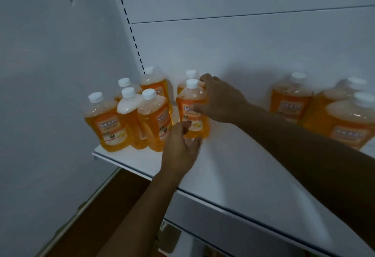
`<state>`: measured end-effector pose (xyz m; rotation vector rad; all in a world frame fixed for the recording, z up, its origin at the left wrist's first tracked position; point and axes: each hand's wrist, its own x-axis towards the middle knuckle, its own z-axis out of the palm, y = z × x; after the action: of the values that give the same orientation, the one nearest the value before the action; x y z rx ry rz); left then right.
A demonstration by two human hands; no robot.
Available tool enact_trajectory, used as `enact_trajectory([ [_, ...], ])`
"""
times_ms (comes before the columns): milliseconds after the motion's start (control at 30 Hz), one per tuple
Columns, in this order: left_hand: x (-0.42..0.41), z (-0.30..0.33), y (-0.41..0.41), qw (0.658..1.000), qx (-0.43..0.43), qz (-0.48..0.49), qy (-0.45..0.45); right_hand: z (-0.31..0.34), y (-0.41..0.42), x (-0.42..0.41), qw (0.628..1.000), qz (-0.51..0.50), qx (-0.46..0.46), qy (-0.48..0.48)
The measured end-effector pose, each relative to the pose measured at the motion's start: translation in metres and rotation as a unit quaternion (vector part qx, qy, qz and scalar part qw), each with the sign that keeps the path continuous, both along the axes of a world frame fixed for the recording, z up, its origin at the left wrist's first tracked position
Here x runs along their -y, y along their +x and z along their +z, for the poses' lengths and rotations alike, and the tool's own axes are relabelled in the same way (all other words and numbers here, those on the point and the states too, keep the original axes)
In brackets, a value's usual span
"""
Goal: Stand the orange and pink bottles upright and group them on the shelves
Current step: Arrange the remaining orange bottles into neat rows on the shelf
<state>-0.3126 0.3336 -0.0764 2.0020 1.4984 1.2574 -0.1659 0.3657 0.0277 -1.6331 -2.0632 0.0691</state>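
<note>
Mid-grouping on the white shelf [233,155]. At centre frame, an upright orange bottle [192,112] with a white cap, held on two sides: right hand [220,101] wrapped round its upper right shoulder, fingers [205,80] curled onto the plastic near the neck; left hand [181,148] low at the base, thumb and fingertips loosely spread and touching or nearly touching the bottom edge, contact blurred and hard to confirm. Just behind it, a second orange bottle [189,76], mostly hidden. Left of centre, a tight cluster of five upright bottles [129,112] near the shelf's left end. Far right of frame, another upright group [324,106], well apart from the first. No pink bottles visible here.

Likely step: sliding the held bottle left to join the cluster. Next move calls for keeping it vertical, pushing low and steadying high, closing the small gap without knocking the neighbouring bottle beside it. Afterwards, probably the rear bottle, then the right-hand group.
</note>
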Motion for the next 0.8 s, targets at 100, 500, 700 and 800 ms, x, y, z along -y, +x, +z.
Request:
enact_trajectory([
  [100,0.001,-0.002,-0.004,1.000,-0.003,-0.028,-0.011,-0.009,-0.009,-0.009,1.000,-0.008,-0.016,-0.014],
  [500,-0.029,-0.001,0.020,0.988,0.070,-0.134,-0.006,0.014,0.043,0.031,0.994,-0.051,-0.086,-0.031],
  [700,-0.032,0.010,0.083,0.950,0.060,-0.287,-0.106,0.035,0.097,0.076,0.988,-0.144,-0.041,-0.041],
  [800,-0.028,0.007,0.112,0.941,0.069,-0.308,-0.120,0.040,0.116,0.088,0.981,-0.183,0.029,-0.050],
])
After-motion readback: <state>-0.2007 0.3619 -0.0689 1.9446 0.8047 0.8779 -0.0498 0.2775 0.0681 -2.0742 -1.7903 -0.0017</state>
